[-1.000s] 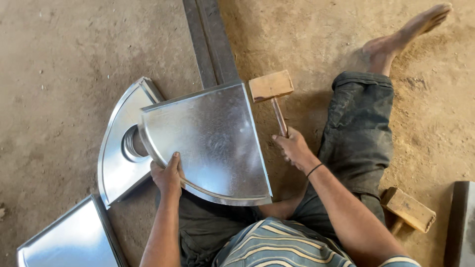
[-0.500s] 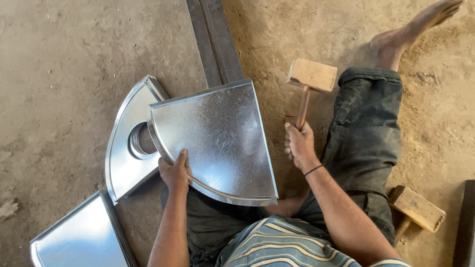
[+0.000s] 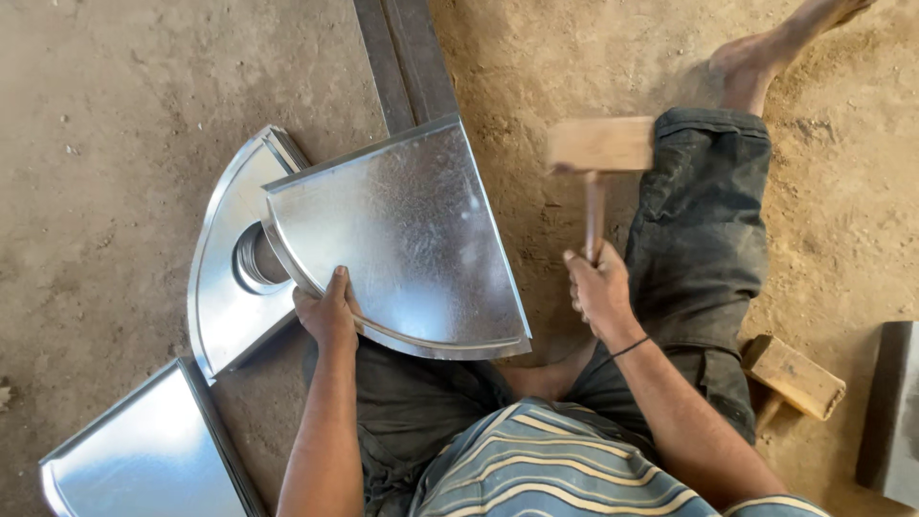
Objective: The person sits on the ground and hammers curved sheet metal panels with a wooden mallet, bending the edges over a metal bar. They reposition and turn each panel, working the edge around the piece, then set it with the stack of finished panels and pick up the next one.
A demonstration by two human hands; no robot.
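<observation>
Left hand [image 3: 328,311]: fingers closed over the curved near edge of the fan-shaped galvanised sheet [image 3: 407,239], thumb on top, pressing it down. Sheet flat, centre of the scene, straight far-right edge resting along the dark steel bar [image 3: 407,57] that runs away to the far side. Right hand [image 3: 598,287]: fingers wrapped tight round the handle of the wooden mallet [image 3: 600,144], head raised and blurred, clear of the sheet and to its right, above bare earth. Beneath the sheet on the left, partly covered: second curved sheet piece [image 3: 215,278] with a round hole. Near left corner: third sheet piece [image 3: 144,460], flat on the ground. Right of the bent leg in dark trousers [image 3: 704,239]: spare wooden mallet [image 3: 793,375], lying on the soil. Near right edge: dark block [image 3: 890,412], partly out of view.
</observation>
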